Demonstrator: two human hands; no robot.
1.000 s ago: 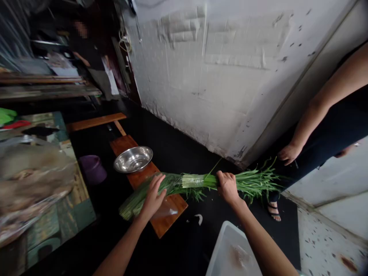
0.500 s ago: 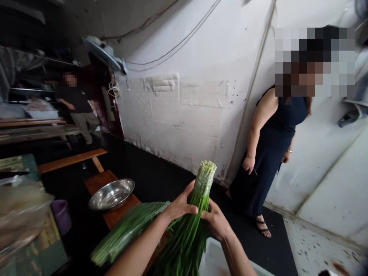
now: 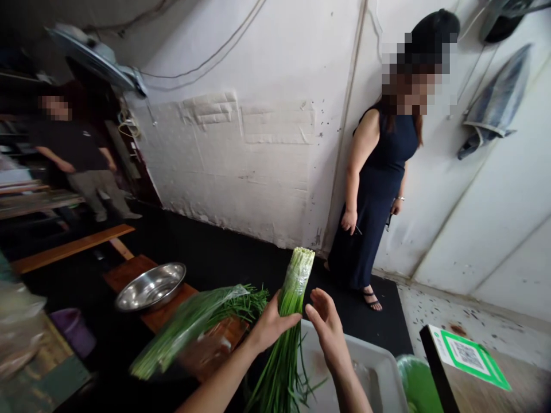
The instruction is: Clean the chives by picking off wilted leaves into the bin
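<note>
A bunch of long green chives point(image 3: 291, 321) is upright in front of me, pale cut ends on top and leaves hanging down. Clear film is wrapped round its upper part. My left hand point(image 3: 272, 324) grips the bunch just below the film, thumb across the front. To the right, my right hand point(image 3: 328, 332) is off the stalks, its fingers apart and curved, the thumb close to the bunch. A second bunch of chives in a clear plastic bag point(image 3: 185, 330) lies on a brown wooden bench point(image 3: 140, 312) left of my left arm. Under my right hand is a white plastic tub point(image 3: 381, 358).
A steel basin point(image 3: 151, 287) rests on the bench. One person point(image 3: 374, 172) stands by the wall, another point(image 3: 80, 149) at the far left. A purple bucket point(image 3: 75, 331), a green container point(image 3: 417, 381) and a box with a QR code sign point(image 3: 471, 355) are nearby.
My right hand has come off the chives and opened, while my left keeps its grip. My view has swung right, bringing the QR code sign in. The far person's legs have shifted.
</note>
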